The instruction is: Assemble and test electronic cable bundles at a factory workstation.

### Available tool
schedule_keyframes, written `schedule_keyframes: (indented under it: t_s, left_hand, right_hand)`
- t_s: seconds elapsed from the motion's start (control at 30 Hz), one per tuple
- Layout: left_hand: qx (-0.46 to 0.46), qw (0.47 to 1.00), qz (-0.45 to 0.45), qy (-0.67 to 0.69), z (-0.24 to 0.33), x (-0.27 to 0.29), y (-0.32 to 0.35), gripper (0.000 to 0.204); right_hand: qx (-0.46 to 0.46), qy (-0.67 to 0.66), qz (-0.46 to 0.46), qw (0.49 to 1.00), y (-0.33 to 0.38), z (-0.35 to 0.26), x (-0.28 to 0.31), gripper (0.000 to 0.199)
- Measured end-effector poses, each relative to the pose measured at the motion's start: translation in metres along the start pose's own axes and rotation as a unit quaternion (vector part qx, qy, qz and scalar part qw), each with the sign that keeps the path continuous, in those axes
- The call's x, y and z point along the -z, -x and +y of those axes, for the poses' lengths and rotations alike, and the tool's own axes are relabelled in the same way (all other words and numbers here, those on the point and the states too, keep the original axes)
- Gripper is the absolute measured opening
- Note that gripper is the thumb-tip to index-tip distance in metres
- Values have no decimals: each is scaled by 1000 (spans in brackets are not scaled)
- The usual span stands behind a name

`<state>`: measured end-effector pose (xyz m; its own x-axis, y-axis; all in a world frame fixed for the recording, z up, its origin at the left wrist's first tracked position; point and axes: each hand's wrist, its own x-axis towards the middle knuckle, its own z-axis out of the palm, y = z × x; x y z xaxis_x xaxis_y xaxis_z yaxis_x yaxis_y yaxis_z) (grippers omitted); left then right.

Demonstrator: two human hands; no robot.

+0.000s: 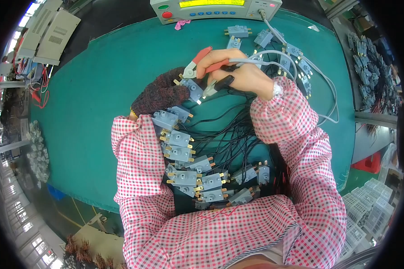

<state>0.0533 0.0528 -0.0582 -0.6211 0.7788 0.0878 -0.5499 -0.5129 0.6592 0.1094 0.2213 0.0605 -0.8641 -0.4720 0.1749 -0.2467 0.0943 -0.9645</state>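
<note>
My left hand (159,92), in a dark knitted glove, is closed around a small grey box-shaped switch (194,91) with brass blade terminals. My bare right hand (251,80) grips two crocodile clips at once. The red-handled clip (201,60) has its jaws by the terminals at the switch's upper left end. A black-handled clip (219,86) points at the terminals on the other end. Whether either jaw bites a terminal I cannot tell. Grey leads (274,56) run from the clips past my right wrist.
A bench tester (215,14) with a lit yellow display stands at the far edge of the green mat (94,112). Several grey switches (177,139) are stacked beside my left forearm, with black wires (229,127) tangled between my arms. More switches (294,49) lie at far right.
</note>
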Motion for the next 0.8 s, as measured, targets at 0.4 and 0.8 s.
schedule_keyframes:
  t_s: [0.4, 0.8]
  left_hand:
    - [171, 903, 71, -387, 82, -36, 69, 50]
    - [156, 883, -25, -442, 94, -61, 52, 55]
  right_hand:
    - [-18, -53, 32, 998, 0, -8, -15, 18]
    - [115, -3, 32, 993, 6, -5, -20, 20]
